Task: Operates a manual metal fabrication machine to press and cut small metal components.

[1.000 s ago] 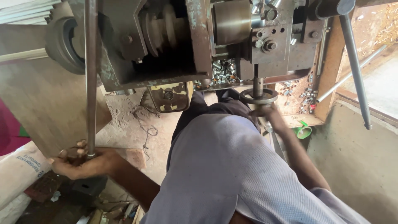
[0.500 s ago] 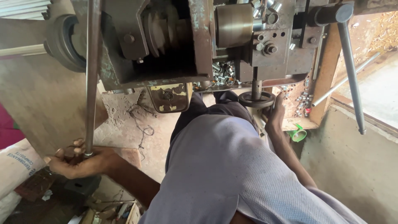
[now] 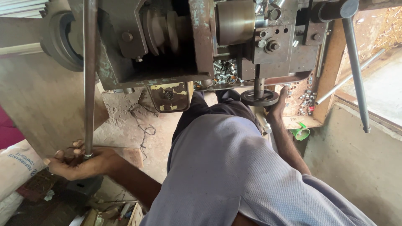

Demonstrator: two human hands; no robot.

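Both my hands work the rusty grey metal lathe [image 3: 201,46]: left hand [image 3: 77,163] with fingers clamped on the long steel lever rod [image 3: 89,75], right hand [image 3: 279,102] touching the round black handwheel [image 3: 259,98] below it, best turned slowly.

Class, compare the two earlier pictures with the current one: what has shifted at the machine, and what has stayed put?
Very little. The view tilts slightly, so the left hand on the end of the long steel rod sits a touch lower in the picture. Both grips are unchanged: the left hand stays wrapped around the rod's end, and the right hand stays on the round handwheel under the machine. Nothing was released.
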